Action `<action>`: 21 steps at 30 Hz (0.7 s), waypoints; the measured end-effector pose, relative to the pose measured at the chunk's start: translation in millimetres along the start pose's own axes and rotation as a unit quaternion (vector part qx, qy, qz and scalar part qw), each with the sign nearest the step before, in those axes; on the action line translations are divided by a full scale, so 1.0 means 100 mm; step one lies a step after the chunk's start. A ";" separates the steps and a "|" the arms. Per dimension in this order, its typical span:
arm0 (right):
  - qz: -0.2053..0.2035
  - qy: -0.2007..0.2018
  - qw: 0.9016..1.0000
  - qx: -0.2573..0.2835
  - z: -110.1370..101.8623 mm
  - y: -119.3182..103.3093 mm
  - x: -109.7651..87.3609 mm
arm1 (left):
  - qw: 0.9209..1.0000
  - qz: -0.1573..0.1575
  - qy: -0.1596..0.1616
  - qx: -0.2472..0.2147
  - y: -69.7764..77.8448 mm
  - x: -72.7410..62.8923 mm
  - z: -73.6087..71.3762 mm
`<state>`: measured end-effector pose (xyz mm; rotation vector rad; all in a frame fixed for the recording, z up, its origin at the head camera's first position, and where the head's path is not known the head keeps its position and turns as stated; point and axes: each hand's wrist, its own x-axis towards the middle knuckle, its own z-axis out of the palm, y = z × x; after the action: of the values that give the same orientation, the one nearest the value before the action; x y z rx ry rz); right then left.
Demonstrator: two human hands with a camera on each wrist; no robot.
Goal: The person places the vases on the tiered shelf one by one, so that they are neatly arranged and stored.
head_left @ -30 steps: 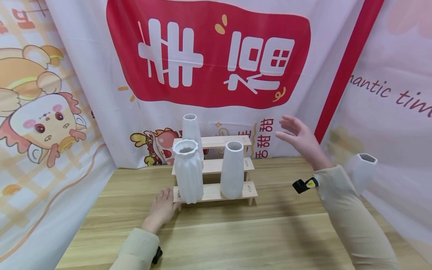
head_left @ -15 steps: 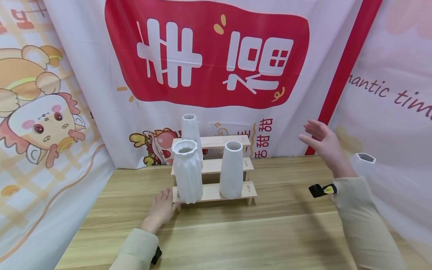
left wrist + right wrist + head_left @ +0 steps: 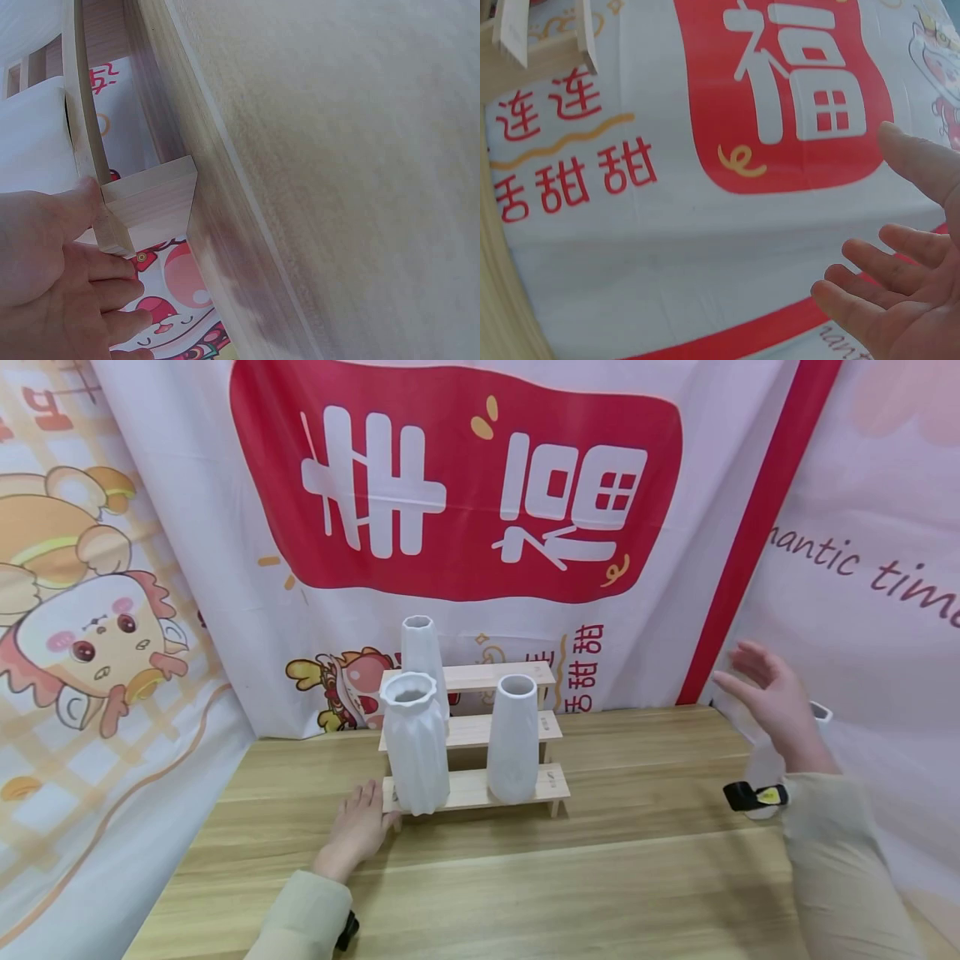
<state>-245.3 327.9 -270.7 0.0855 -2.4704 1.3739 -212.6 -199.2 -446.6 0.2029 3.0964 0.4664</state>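
Observation:
My left hand (image 3: pixel 360 822) rests at the left front end of a three-tier wooden stand (image 3: pixel 555 781). Its thumb touches the board end (image 3: pixel 116 236) and its fingers lie nearly straight beside it. On the lowest tier stand a fluted white vase (image 3: pixel 416 752) and a smooth white vase (image 3: pixel 513 743). Behind the fluted one rises a slim white vase (image 3: pixel 423 652), its base hidden. At the right, my right hand (image 3: pixel 776 697) hovers with fingers spread and nothing in them. Another white vase (image 3: pixel 763 764) stands there, partly covered by my hand and wrist.
The wood-grain table (image 3: pixel 540 893) runs to the printed cloth backdrop (image 3: pixel 645 643) behind the stand. Cloth walls also close in the left and right sides. A black wrist camera (image 3: pixel 742 795) sticks out from my right cuff.
My right hand has moved to the right and slightly down, from beside the stand to the far-right vase, covering more of it. My left hand and the vases have stayed in place.

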 end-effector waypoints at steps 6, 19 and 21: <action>-0.007 0.028 1.000 0.008 -0.16 0.19 0.00 | 1.000 0.001 0.005 -0.003 -0.01 0.01 0.01; 0.035 0.065 0.997 0.004 -0.42 0.45 -0.06 | 1.000 0.008 0.014 -0.004 0.00 -0.01 0.01; 0.034 0.076 0.996 0.016 -0.45 0.50 -0.06 | 1.000 0.008 0.014 -0.004 0.00 -0.01 0.00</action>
<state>-238.6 391.7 -291.7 -0.0939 -2.3460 1.3917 -211.8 -198.7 -446.8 0.2223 3.1220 0.4855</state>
